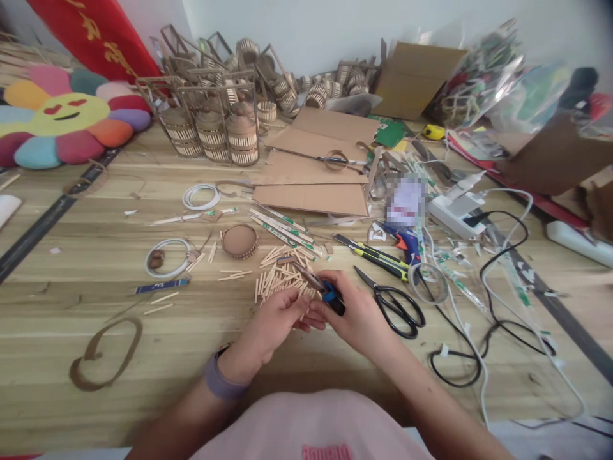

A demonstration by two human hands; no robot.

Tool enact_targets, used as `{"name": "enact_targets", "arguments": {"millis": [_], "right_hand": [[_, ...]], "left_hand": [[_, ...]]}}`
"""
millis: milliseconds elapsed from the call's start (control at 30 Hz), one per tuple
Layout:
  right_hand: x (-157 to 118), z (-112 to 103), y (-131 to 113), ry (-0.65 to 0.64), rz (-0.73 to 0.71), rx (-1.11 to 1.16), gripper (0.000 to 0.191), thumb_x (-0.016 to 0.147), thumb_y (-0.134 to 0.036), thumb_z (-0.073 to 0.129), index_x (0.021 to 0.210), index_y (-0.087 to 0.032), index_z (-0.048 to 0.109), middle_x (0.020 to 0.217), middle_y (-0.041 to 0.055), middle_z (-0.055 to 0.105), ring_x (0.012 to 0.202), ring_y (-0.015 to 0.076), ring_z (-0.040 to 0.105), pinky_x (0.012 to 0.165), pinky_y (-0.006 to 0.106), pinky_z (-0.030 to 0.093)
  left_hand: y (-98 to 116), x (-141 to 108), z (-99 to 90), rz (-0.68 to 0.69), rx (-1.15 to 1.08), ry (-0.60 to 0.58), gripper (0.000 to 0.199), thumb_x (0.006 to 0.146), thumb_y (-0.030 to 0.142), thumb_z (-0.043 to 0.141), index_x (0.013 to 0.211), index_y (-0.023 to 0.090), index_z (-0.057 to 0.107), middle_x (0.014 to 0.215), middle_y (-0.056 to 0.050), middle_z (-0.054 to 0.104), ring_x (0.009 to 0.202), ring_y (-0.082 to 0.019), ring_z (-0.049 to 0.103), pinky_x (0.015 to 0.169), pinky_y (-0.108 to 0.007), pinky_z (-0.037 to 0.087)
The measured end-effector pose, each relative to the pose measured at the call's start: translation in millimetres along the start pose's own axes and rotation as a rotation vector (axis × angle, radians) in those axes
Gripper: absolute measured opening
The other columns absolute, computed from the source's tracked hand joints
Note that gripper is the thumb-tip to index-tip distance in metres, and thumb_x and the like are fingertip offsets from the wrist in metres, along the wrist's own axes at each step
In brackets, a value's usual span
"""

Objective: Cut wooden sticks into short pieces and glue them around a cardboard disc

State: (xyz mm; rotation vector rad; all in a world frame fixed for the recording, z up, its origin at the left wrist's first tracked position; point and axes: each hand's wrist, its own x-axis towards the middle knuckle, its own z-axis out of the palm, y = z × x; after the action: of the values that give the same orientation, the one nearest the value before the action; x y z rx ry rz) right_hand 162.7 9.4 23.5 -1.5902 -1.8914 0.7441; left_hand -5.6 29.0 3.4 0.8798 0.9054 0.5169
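My right hand [358,312] is closed around a pair of pliers [312,279] with dark and blue handles, its metal jaws pointing up and to the left. Beside it, the fingertips of my left hand [278,316] are pinched together and meet the right fingers; what they hold is too small to make out. Just beyond both hands lies a loose pile of short wooden sticks [272,281]. Behind the pile sits a round shallow basket base [240,241] with a brown bottom. Black-handled scissors [395,303] lie to the right of my right hand.
Yellow-and-black utility knives [378,255], a blue glue gun [407,243] and a tape roll [428,283] lie at right, near tangled cables [483,345]. White coils [201,197] lie at left. Cardboard [311,166] and small tiered baskets [213,137] stand farther back.
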Motion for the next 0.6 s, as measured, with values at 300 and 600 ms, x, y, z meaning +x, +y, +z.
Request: {"name": "enact_targets", "arguments": {"millis": [300, 600], "right_hand": [[-5.9, 2.9, -9.1, -0.076, 0.098, 0.127, 0.042, 0.083, -0.022, 0.057, 0.125, -0.025, 0.049, 0.113, 0.0067, 0.072, 0.092, 0.0214, 0.070, 0.077, 0.032, 0.053], [2.7, -2.3, 12.1, -0.019, 0.199, -0.257, 0.033, 0.082, -0.024, 0.058, 0.114, -0.018, 0.054, 0.091, 0.0086, 0.073, 0.079, 0.0243, 0.068, 0.067, 0.031, 0.048]], "left_hand": [[0.6, -0.5, 0.7, 0.005, 0.020, 0.006, 0.056, 0.069, 0.071, 0.064, 0.076, 0.016, 0.056, 0.071, -0.003, 0.068, 0.069, -0.020, 0.069, 0.064, -0.029, 0.048], [11.5, -6.5, -7.0, 0.181, 0.450, 0.279, 0.033, 0.093, 0.048, 0.042, 0.081, 0.020, 0.054, 0.079, -0.006, 0.074, 0.072, -0.020, 0.069, 0.066, -0.029, 0.048]]}}
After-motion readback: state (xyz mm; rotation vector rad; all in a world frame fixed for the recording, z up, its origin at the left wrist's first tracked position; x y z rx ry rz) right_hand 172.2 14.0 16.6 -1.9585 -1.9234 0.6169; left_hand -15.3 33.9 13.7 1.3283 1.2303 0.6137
